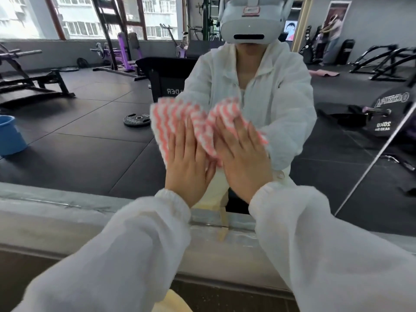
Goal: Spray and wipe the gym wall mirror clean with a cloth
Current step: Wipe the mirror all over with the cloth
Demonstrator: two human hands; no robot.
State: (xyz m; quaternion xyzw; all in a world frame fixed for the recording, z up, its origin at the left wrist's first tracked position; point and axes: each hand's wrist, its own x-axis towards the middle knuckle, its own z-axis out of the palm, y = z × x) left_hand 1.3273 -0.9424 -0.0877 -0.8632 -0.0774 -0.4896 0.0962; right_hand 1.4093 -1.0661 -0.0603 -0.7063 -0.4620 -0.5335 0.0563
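The wall mirror (90,136) fills most of the head view and reflects the gym and a person in a white jacket. A pink-and-white striped cloth (166,122) lies flat against the glass at the middle. My left hand (186,161) and my right hand (243,158) press on it side by side, fingers straight and pointing up. The cloth is bunched between the two hands. No spray bottle is in view.
A grey ledge (56,210) runs along the mirror's lower edge. A blue bucket (10,136) shows in the reflection at the left, with a weight plate (136,119), benches and machines behind. A thin rod (371,163) leans at the right.
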